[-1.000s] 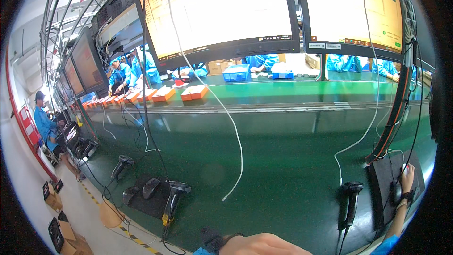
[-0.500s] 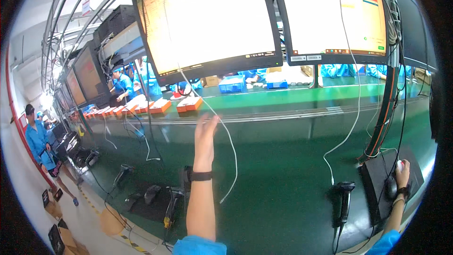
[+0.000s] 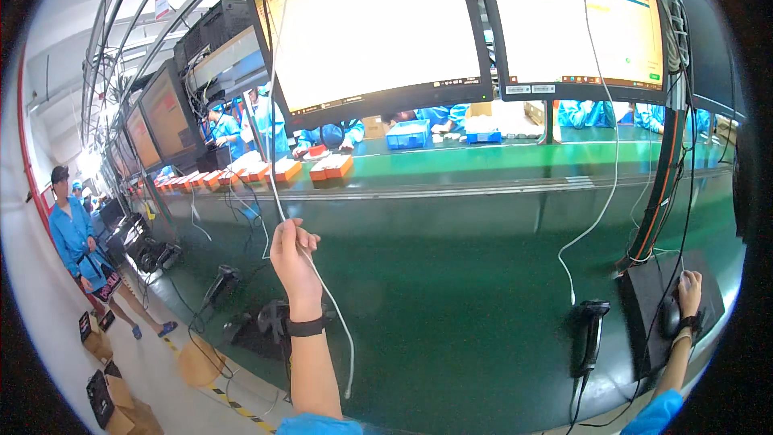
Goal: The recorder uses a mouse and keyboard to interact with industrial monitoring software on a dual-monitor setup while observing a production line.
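Note:
My left hand (image 3: pixel 295 270) is raised over the green bench with its fingers curled round a hanging white cable (image 3: pixel 328 294). The cable comes down from above past the left monitor (image 3: pixel 374 32), passes through the fingers, and its loose end dangles below. On the far right, my right hand (image 3: pixel 690 293) is over a black mat (image 3: pixel 644 294), fingers closed; what they hold is hidden. Beside it lies a black mouse (image 3: pixel 669 316). A black handheld scanner (image 3: pixel 594 330) lies left of the mat.
A second white cable (image 3: pixel 616 153) hangs before the right monitor (image 3: pixel 576 24). Orange-and-white boxes (image 3: pixel 332 167) and a blue bin (image 3: pixel 408 134) are on the far side. More scanners (image 3: pixel 219 286) lie left. A person in blue (image 3: pixel 76 234) stands in the aisle.
My left hand has moved left and down and closed on the white cable, pulling it left. My right hand stays at the mat; a white object seen in its fingers earlier is now hidden. The view has shifted slightly.

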{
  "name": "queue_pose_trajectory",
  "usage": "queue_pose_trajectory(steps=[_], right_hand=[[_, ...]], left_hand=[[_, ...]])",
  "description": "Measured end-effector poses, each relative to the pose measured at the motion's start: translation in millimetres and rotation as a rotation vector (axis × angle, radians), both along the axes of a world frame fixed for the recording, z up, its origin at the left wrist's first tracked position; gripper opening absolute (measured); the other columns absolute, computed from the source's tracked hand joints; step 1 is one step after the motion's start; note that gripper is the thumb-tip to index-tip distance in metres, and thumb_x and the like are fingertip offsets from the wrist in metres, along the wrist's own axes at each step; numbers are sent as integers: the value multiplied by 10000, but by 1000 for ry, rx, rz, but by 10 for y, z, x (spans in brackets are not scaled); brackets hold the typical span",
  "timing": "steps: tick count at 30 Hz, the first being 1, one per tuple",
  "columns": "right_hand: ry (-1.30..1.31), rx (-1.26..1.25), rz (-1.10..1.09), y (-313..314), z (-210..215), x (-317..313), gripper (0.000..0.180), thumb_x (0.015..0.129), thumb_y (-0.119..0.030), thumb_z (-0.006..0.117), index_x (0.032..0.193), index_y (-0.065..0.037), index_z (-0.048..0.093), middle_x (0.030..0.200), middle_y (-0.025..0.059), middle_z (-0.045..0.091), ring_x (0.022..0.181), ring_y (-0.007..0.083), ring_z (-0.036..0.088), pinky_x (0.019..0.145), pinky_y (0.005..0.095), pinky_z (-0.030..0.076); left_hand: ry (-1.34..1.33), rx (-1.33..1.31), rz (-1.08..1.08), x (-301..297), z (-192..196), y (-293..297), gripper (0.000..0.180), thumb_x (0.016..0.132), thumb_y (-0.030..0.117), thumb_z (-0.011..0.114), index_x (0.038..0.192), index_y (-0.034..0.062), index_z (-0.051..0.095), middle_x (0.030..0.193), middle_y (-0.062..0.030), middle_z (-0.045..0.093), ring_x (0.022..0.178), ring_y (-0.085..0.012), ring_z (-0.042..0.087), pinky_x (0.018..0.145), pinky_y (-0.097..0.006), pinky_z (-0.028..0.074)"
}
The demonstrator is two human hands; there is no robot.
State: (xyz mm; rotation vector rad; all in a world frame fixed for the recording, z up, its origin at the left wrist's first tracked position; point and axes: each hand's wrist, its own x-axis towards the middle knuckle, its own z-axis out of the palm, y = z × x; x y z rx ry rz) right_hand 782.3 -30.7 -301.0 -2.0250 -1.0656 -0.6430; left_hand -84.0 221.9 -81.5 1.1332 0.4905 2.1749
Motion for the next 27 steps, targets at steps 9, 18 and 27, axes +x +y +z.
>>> queue_pose_trajectory(steps=[9, 18, 27], right_hand=[[18, 7, 32, 19, 5, 31, 295, 888, -124, 636, 1160, -10, 653, 1187, 176, 587, 1107, 383, 600, 986, 398, 476], [-29, 12, -4, 27, -39, 55, 295, 890, -125, 629, 1158, -6, 662, 1194, 173, 588, 1114, 376, 609, 988, 389, 479], [-19, 6, 11, 4, -38, 89, 264, 922, -143, 629, 1146, -7, 658, 1188, 173, 592, 1124, 374, 610, 989, 390, 479]], left_hand=[[27, -23, 37, -129, -105, -178, 239, 1056, 236, 568, 1013, 12, 638, 701, 17, 472, 646, -108, 441, 716, -322, 435], [33, -59, 23, -144, -279, -271, 200, 1035, 204, 600, 1044, 9, 646, 722, 17, 508, 671, -104, 473, 721, -311, 444], [62, -254, 45, -68, -832, -485, 101, 993, 124, 637, 972, 27, 657, 728, 7, 551, 684, -107, 530, 749, -316, 471]])
